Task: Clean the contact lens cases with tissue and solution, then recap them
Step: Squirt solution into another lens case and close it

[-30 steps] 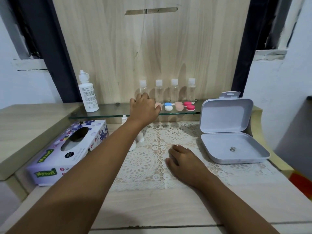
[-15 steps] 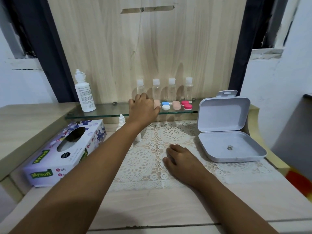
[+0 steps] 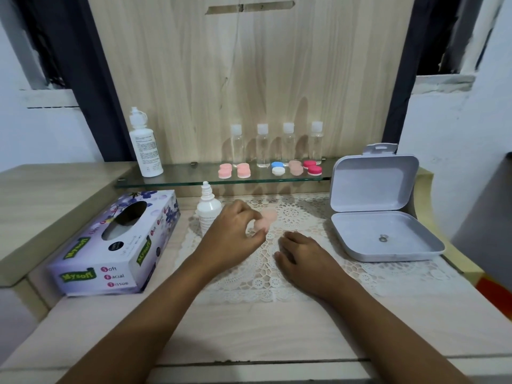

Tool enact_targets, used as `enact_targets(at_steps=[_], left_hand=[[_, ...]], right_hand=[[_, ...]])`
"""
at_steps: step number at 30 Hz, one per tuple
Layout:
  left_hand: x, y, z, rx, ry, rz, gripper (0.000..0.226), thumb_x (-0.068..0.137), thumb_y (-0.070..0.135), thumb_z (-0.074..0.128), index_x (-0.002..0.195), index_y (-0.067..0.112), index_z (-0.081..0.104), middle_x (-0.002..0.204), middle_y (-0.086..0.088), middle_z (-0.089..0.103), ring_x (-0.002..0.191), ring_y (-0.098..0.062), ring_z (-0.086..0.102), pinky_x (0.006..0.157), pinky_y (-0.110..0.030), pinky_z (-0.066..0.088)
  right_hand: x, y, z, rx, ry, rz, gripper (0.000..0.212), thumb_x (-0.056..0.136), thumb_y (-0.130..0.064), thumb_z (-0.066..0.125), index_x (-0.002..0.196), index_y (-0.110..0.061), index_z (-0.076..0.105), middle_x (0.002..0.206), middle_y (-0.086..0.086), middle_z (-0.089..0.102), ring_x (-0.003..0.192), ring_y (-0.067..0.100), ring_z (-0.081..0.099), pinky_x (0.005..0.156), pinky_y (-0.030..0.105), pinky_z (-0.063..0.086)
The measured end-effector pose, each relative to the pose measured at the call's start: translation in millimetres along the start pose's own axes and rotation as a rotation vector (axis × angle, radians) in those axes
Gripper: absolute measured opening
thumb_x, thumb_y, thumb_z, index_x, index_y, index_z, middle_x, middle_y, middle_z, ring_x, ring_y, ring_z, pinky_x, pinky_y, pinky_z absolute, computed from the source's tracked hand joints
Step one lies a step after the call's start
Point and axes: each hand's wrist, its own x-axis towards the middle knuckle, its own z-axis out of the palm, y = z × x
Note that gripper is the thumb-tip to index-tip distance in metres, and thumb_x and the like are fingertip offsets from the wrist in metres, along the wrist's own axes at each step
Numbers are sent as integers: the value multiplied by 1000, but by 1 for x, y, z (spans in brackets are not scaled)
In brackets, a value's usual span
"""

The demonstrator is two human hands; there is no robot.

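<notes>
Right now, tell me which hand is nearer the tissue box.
Left. The left hand, pinching a pink lens case, hovers right of the tissue box; the right hand rests on the lace mat farther right.

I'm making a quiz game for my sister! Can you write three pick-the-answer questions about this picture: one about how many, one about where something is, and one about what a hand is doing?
1. How many clear bottles stand on the glass shelf?
A two; B four; C six.
2. Where is the tissue box?
A on the shelf; B on the floor; C left of the lace mat.
3. What is the left hand doing?
A holding a pale pink lens case; B lying flat and empty; C pulling out a tissue.

Answers:
1 B, four white-capped bottles stand in a row.
2 C, the box lies off the mat's left edge.
3 A, its fingers pinch the case above the mat.
</notes>
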Motion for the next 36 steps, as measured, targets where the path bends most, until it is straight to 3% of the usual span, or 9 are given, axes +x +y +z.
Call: enact_targets(at_steps=[5,8,10,12,17,20,26,29,36], left_hand=[[-17,-10,9,-95,-114,-56,28,87,31,57,114,23,60,105,12,49,103,-5,44,86,-21,35],[-19,-13,12,-126,-141,-57,27,86,25,58,112,23,62,105,11,52,100,-4,47,86,-20,37],[-20,-15,14,-139,-166,-55,28,84,26,59,111,23,64,104,12,54,101,-4,48,90,-23,40],[-21,-15,16,-147,-194,-48,37,78,35,54,112,23,65,104,13,55,102,-4,50,93,-27,43],[-25,-18,20,-180,-192,-58,51,71,50,45,112,27,66,103,15,58,103,-3,53,95,-35,45],[-26,-20,22,-156,-218,-57,60,71,55,40,118,26,64,105,14,57,105,-5,51,98,-38,42],[-25,-20,21,-124,-246,-61,50,84,51,52,124,21,60,101,13,53,103,-6,49,98,-34,40],[-24,-21,23,-136,-221,-63,35,87,45,57,112,22,65,99,10,56,97,-7,50,93,-32,41],[-26,-21,25,-119,-182,-44,50,76,57,46,107,23,67,97,12,56,95,-6,49,89,-29,40]], right_hand=[[1,1,1,53,72,53,26,85,-21,43,77,-4,61,83,7,59,79,23,54,72,36,45],[2,-1,-2,84,105,118,26,84,-19,46,92,-5,66,94,9,64,91,26,57,78,33,46],[0,-6,-8,108,98,140,40,84,-25,43,115,-8,62,111,10,62,106,26,54,88,26,40],[-2,-14,-14,158,79,132,59,80,-38,31,125,-11,57,120,6,60,113,23,50,93,23,34],[-5,-17,-15,20,25,87,71,73,-63,23,121,-26,58,110,-3,60,106,19,49,89,34,39],[-3,-10,-11,-40,-23,71,55,77,-56,32,117,-29,58,107,-6,56,105,17,45,80,30,30],[-3,-9,-10,-37,-15,54,32,89,-46,48,113,-27,58,107,-7,54,105,14,42,79,28,25],[-3,-10,-11,-45,-17,42,29,90,-42,49,113,-26,57,108,-7,52,105,15,41,79,28,23],[-3,-11,-10,-76,-48,25,38,87,-47,38,110,-23,56,106,-5,52,104,16,41,79,30,26]])
